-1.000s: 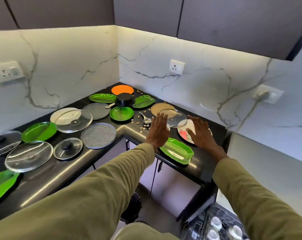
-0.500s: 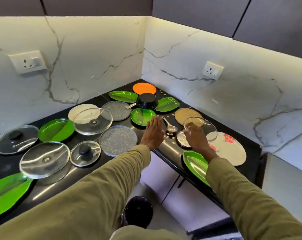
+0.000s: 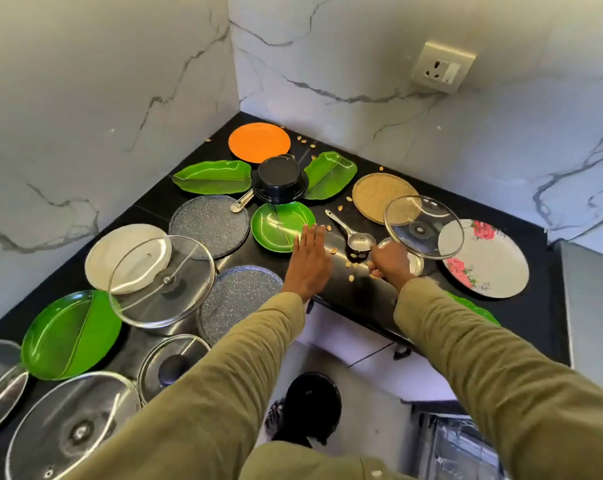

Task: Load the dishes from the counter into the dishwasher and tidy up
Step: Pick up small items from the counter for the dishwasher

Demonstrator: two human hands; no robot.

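Head view: both hands over black counter point(image 3: 345, 292) w/ dishes.
Left hand point(image 3: 308, 261) flat, fingers straight, holding nothing, at rim of green round plate point(image 3: 281, 226). Right hand point(image 3: 390, 263) curled near steel spoon point(image 3: 357, 239) (grip unclear), scattered seeds point(image 3: 351, 278) beside; glass lid point(image 3: 423, 226) just behind.

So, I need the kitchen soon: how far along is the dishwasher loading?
Barely started. Nothing looks cleared: plates such as the orange plate and glass lids still cover the counter. In hand: the right hand curls over scattered seeds, the left hand lies flat. All dishes remain.
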